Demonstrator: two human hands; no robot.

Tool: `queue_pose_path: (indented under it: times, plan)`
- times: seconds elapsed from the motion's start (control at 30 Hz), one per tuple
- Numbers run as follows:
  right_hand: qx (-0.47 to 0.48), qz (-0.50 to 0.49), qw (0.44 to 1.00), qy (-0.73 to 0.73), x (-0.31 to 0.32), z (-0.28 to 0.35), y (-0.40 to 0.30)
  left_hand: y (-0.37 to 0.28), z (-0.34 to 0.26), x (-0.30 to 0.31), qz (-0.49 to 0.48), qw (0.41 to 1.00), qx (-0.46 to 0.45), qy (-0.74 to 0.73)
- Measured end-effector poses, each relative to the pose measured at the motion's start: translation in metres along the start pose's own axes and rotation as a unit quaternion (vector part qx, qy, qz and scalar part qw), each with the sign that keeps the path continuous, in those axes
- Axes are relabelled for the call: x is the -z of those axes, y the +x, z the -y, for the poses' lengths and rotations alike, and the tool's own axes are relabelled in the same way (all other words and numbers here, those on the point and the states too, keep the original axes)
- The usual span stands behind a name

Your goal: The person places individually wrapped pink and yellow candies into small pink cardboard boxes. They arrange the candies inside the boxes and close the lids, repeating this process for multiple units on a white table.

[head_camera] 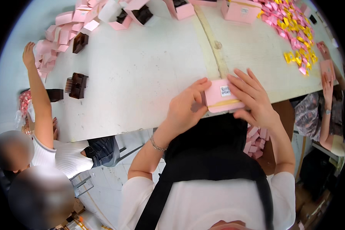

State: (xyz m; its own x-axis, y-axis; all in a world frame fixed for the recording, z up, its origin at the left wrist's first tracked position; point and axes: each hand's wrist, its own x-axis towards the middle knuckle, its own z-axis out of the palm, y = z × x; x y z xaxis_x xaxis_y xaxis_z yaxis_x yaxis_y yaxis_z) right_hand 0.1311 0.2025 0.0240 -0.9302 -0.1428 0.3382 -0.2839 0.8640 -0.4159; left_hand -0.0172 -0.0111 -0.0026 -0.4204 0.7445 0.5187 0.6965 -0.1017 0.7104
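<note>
A small pink carton (217, 99) with a white Ritter Sport label and a gold band is at the table's front edge, in front of my body. My left hand (185, 105) grips its left end, fingers at the upper corner and thumb near the lower one. Over the right end lie the spread fingers of my right hand (253, 102), its thumb by the lower edge. The carton's lid side faces up, so its contents are hidden.
Pink cartons (64, 34) pile up at the far left, near dark brown trays (78, 85). Open cartons (184, 10) holding dark pieces line the back. Pink and yellow wrapped sweets (297, 31) spread at right. Below the table, a brown box (284, 120) holds pink cartons. Co-workers sit on both sides.
</note>
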Motion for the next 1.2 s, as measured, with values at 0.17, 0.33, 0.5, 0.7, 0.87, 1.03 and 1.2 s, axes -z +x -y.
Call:
queue_pose_path:
  times: [0.17, 0.33, 0.5, 0.7, 0.87, 1.03, 1.2]
  plan:
    - [0.069, -0.069, 0.988, -0.119, -0.015, 0.012, 0.024, -0.002, -0.001, -0.002, 0.018, 0.999, 0.046, 0.002]
    - [0.095, -0.07, 0.99, -0.074, -0.013, -0.006, 0.025, 0.004, -0.004, -0.001, 0.034, 0.993, 0.081, -0.082]
    - [0.078, -0.095, 0.989, -0.086, -0.017, 0.008, 0.025, 0.002, 0.003, -0.001, 0.027, 0.992, 0.077, -0.092]
    - [0.094, -0.126, 0.982, -0.109, -0.029, 0.0, 0.023, 0.008, 0.006, 0.005, 0.044, 0.995, 0.054, -0.069]
    - [0.087, -0.014, 0.996, -0.033, -0.016, 0.002, 0.018, 0.003, 0.001, 0.002, 0.031, 0.995, 0.075, -0.052]
    - [0.036, -0.072, 0.988, -0.134, -0.04, 0.02, 0.01, 0.025, -0.005, 0.017, 0.157, 0.984, 0.023, 0.08]
    - [0.012, -0.15, 0.964, -0.218, -0.057, 0.04, 0.016, 0.167, 0.03, 0.031, 0.176, 0.972, -0.094, 0.126]
